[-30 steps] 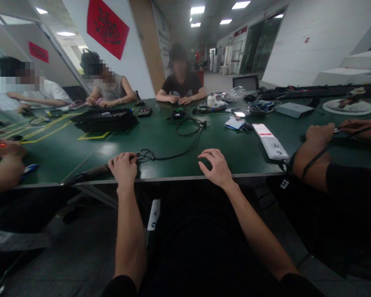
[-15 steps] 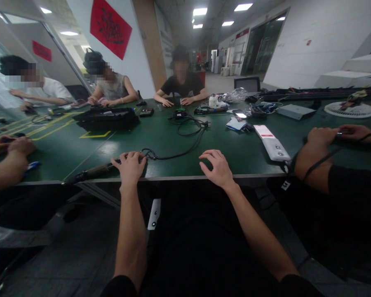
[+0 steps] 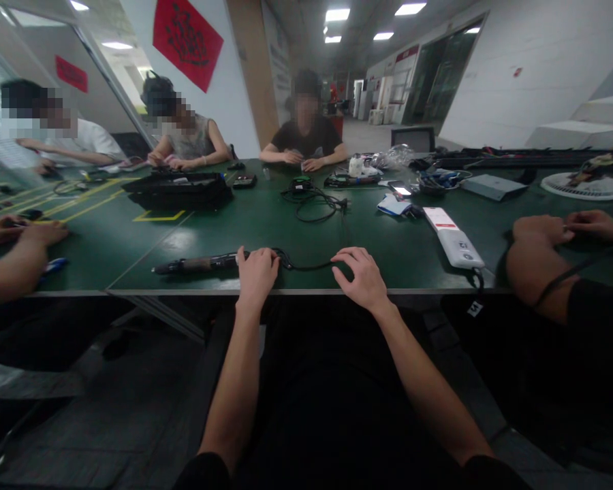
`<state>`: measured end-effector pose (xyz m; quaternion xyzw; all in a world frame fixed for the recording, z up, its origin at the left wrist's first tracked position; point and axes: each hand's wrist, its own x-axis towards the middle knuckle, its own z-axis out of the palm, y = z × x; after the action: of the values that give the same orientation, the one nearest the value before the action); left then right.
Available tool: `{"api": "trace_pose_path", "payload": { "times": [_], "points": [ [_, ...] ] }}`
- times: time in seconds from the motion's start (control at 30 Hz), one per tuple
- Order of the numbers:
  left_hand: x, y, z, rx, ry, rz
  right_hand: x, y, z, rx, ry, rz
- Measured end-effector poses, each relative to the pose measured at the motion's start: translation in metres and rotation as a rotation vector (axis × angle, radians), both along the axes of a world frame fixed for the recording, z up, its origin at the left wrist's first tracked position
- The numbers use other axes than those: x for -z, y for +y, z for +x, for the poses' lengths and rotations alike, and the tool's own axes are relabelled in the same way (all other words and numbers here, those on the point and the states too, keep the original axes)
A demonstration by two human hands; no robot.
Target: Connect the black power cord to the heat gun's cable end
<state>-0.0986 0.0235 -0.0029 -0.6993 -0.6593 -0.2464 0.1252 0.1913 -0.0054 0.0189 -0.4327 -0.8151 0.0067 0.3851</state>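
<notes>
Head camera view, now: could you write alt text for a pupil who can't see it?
A person's left hand covers one end of a dark rod-shaped tool at a green table; the loosely open right hand is beside a black cable. Beyond are a black tray and three people.

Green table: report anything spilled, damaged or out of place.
Nothing on the green table looks spilled or damaged. Only the black cable mid-table looks untidy, lying in loose loops. The left hand hides one end of the dark tool, leaving that part unchecked.
</notes>
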Motion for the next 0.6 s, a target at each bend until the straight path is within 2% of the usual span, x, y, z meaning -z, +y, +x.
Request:
{"api": "trace_pose_path", "payload": {
  "times": [0.33,0.47,0.6],
  "points": [
    [-0.004,-0.021,0.088,0.361,0.017,0.026,0.001,-0.001,0.0,0.007,-0.009,0.008],
    [-0.002,-0.028,0.108,0.456,0.017,0.039,0.001,-0.001,0.0,0.011,-0.017,0.004],
    [0.002,-0.028,0.115,0.498,-0.003,0.056,0.002,0.0,0.0,0.015,-0.031,-0.006]
  ]
}}
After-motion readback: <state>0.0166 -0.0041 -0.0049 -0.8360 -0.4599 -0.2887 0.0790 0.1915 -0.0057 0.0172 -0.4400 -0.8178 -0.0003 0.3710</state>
